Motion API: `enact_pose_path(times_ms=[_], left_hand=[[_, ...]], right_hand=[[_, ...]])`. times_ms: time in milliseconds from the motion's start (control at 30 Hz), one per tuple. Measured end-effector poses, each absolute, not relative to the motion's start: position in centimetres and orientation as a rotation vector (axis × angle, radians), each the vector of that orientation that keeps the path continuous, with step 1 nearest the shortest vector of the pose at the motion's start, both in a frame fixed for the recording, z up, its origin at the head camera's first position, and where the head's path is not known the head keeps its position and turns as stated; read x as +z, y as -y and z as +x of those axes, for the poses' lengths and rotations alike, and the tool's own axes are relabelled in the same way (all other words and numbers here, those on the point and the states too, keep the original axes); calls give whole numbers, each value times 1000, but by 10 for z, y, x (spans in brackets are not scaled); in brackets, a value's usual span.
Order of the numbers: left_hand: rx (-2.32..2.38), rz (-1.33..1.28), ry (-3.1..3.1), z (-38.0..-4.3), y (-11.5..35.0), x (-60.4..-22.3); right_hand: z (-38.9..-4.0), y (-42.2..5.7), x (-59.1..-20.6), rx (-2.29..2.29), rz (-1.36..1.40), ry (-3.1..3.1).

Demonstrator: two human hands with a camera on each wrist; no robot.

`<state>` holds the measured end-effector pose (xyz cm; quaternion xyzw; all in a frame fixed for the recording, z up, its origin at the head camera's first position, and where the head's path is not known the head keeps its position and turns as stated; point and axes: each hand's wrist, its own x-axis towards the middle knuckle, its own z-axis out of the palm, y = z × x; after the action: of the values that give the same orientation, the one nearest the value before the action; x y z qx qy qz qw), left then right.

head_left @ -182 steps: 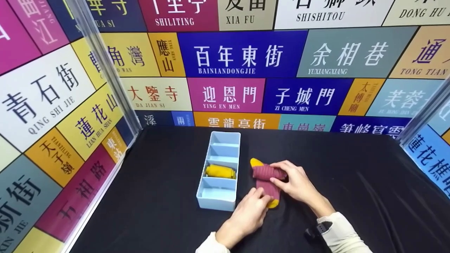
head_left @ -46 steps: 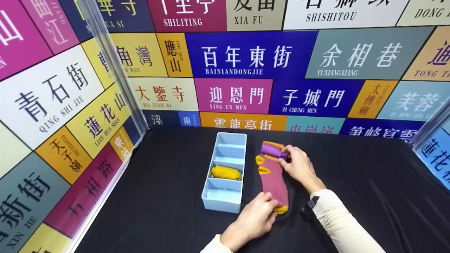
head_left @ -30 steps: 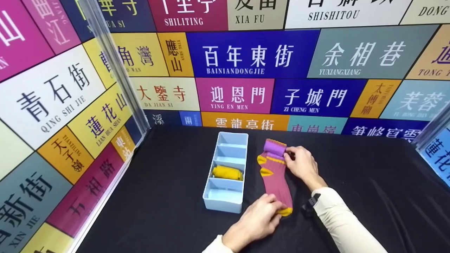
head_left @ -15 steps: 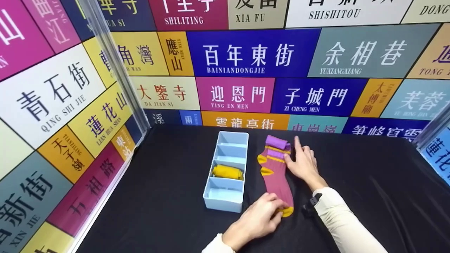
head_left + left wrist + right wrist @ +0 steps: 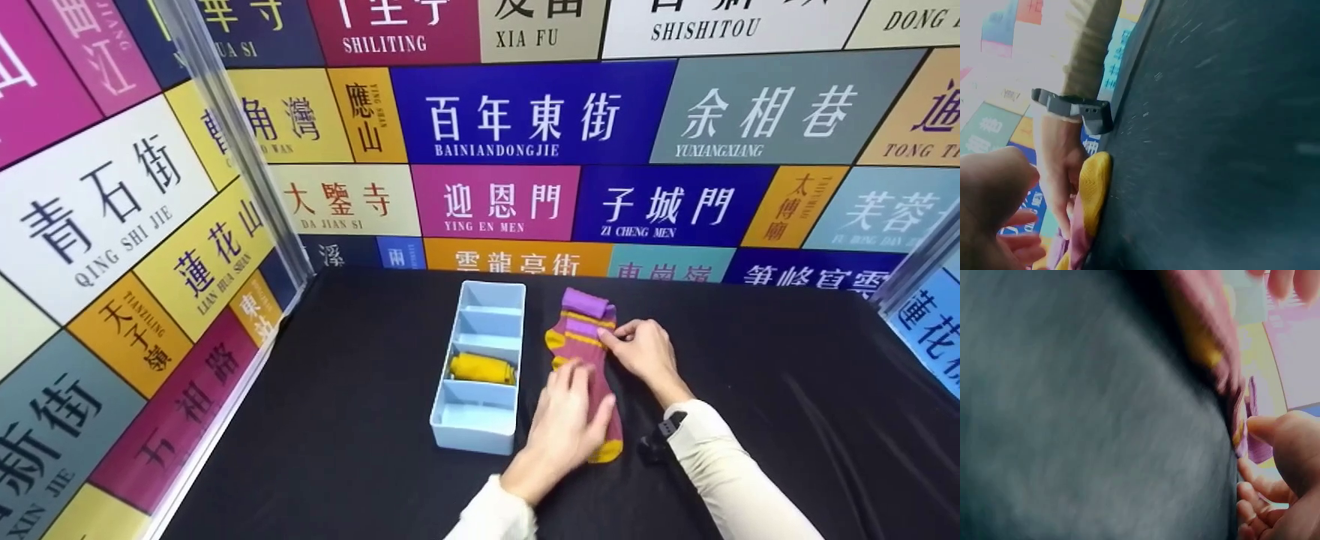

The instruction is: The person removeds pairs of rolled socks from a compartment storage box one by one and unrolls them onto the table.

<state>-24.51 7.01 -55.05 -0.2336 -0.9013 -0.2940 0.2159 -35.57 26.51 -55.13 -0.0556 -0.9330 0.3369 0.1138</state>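
A pair of maroon socks [image 5: 583, 347] with yellow heels and toes lies lengthwise on the black cloth. Its purple cuff end [image 5: 583, 301] is folded over at the far side, and the yellow toe [image 5: 607, 451] points towards me. My right hand [image 5: 645, 351] pinches the socks' right edge just below the cuff; the right wrist view shows its thumb [image 5: 1261, 428] against the purple fabric. Blurred, my left hand [image 5: 564, 420] hovers over the middle of the socks with its fingers spread, hiding part of them. In the left wrist view that hand [image 5: 994, 188] appears apart from the toe.
Left of the socks stands a light blue organizer box [image 5: 474, 439] divided into compartments. One compartment holds a rolled yellow bundle [image 5: 482, 369]. Black cloth [image 5: 360, 420] covers the table, and printed panels [image 5: 532, 112] rise behind and at the sides.
The maroon roll has been laid out flat, its purple cuff folded back. My left hand has let go of the toe and moved up over the socks. My right fingers have closed on the edge.
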Motion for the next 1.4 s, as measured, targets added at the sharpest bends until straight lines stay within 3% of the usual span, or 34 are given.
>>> enact_pose_path(times_ms=[367,633,933,1400], left_hand=[[-955,-317,2551,-283,-77,-573],[-930,-338,2511,-287,-76,-581],[-779,-428,2472,-283,-73,-578],[-685,-529,2929,-272,-71,-561]], right_hand=[[-355,-261,-549,1082,-172,2786],[-352,-284,-543,1070,-207,2761],[-349,-315,-544,1077,-430,2683],[-334,-308,-544,1157,39,2810]])
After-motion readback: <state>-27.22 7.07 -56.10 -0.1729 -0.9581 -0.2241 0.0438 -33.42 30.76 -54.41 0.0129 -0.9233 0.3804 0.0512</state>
